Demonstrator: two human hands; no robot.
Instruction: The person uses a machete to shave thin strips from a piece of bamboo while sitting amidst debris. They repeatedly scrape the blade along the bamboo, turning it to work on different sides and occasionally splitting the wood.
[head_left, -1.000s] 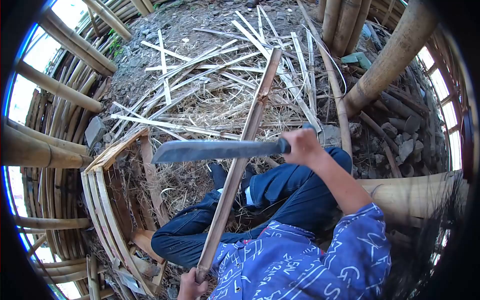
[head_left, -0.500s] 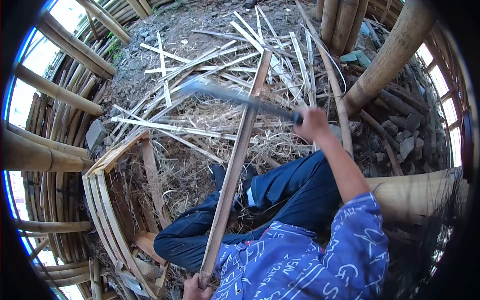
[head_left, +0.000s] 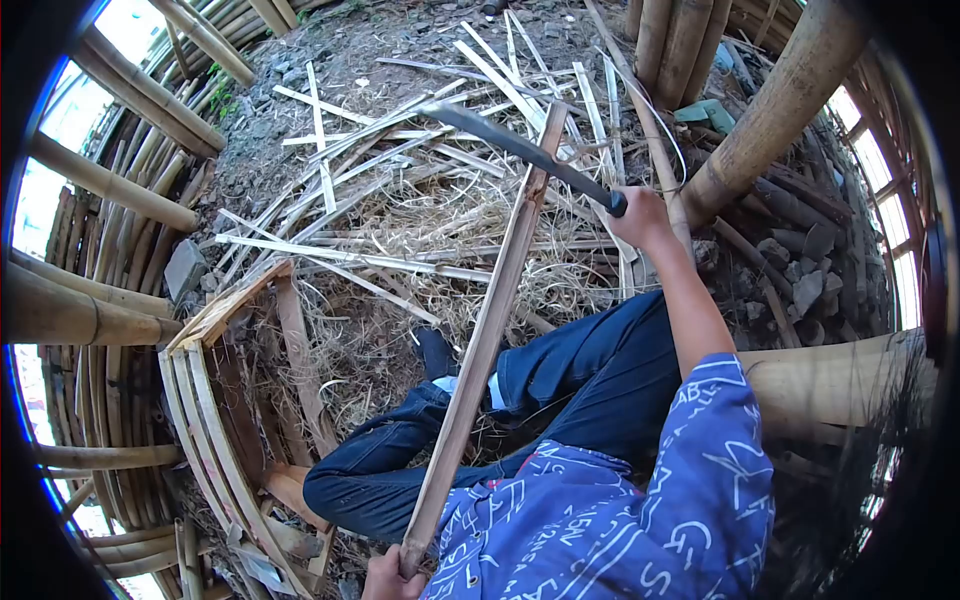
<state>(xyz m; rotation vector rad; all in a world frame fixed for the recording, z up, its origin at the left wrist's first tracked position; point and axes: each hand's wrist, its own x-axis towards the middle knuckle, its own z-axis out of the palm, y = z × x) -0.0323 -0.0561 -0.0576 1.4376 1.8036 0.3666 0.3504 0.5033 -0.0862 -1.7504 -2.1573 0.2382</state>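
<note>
My left hand (head_left: 390, 577) is closed round the near end of a long split bamboo piece (head_left: 480, 345), at the bottom of the view. The piece slants up across my legs, its far end above the ground. My right hand (head_left: 641, 215) grips the dark handle of a machete (head_left: 515, 145). Its long, dark blade points to the upper left and crosses the bamboo near the far end. A roughened patch shows on the bamboo just below the blade, and a thin curl of shaving sits by the blade on the right.
Several pale bamboo strips (head_left: 360, 255) lie scattered over soil and shavings ahead. A wooden frame (head_left: 200, 400) stands at my left. Thick bamboo poles (head_left: 775, 120) rise on the right, near broken stones (head_left: 810, 290). Stacked bamboo lines the left side.
My right hand has moved up and slightly right with the machete, its blade now nearer the bamboo's far end. That end has swung right. My left hand keeps its grip.
</note>
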